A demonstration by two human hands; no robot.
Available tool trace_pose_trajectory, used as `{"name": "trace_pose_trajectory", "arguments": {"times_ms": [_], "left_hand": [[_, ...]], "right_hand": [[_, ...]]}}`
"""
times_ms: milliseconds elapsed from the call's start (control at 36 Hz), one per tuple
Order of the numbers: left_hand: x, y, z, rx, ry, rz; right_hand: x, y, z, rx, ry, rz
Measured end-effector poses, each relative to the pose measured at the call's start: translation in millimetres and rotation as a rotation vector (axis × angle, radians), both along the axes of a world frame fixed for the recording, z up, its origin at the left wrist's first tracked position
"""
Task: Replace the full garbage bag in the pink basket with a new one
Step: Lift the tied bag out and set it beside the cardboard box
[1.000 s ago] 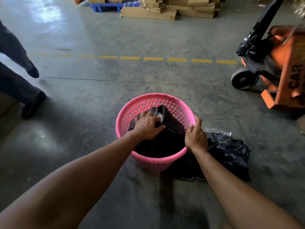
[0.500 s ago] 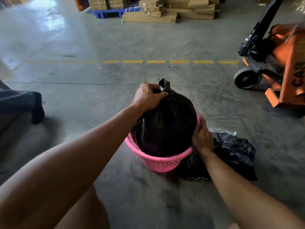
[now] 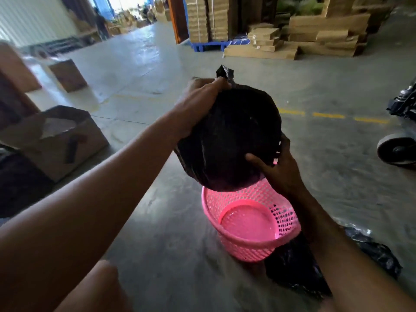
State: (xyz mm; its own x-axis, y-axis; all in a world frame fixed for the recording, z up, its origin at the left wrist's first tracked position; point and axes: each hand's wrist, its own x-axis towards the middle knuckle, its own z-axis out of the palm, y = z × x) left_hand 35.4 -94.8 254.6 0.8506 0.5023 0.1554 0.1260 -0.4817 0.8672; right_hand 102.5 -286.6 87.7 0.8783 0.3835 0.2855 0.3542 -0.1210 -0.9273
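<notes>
The full, bulging black plastic garbage bag [image 3: 229, 136] hangs in the air above the round pink plastic lattice basket [image 3: 252, 235], lifted clear of it, its underside just over the far rim. The left hand [image 3: 198, 100] is closed tight around the gathered neck of the bag, whose twisted tip sticks up past the fingers. The right hand [image 3: 276, 167] is spread against the bag's lower right side — thumb pressed onto the near face, fingers curled around behind — cupping the bag rather than pinching it.

The pink basket stands on the grey concrete floor [image 3: 337, 176], tilted a little toward the camera, so that its smooth solid bottom shows through the open mouth. Nothing is visible inside it. Just beside the basket on the right, partly hidden by the right forearm, lies a crumpled sheet of black plastic bag material [image 3: 378, 255], flat on the floor and touching the basket's base.

Further off, an open brown cardboard box [image 3: 60, 143] sits on the floor at the left, well apart from the basket. A dashed yellow line [image 3: 328, 115] crosses the floor behind the bag. Flat stacks of cardboard [image 3: 292, 41] rest near a blue pallet [image 3: 209, 46] at the back, and a grey wheel of a cart [image 3: 396, 150] shows at the right edge — the rest of it is cut off.
</notes>
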Motion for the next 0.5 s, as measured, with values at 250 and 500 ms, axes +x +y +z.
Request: {"name": "trace_pose_trajectory", "arguments": {"times_ms": [250,500], "left_hand": [[-83,61,15,0.170,-0.031,0.176],[-175,133,-53,0.021,0.046,0.383]], "right_hand": [[-16,102,9,0.010,0.022,0.270],[-97,185,-30,-0.149,0.147,0.436]]}}
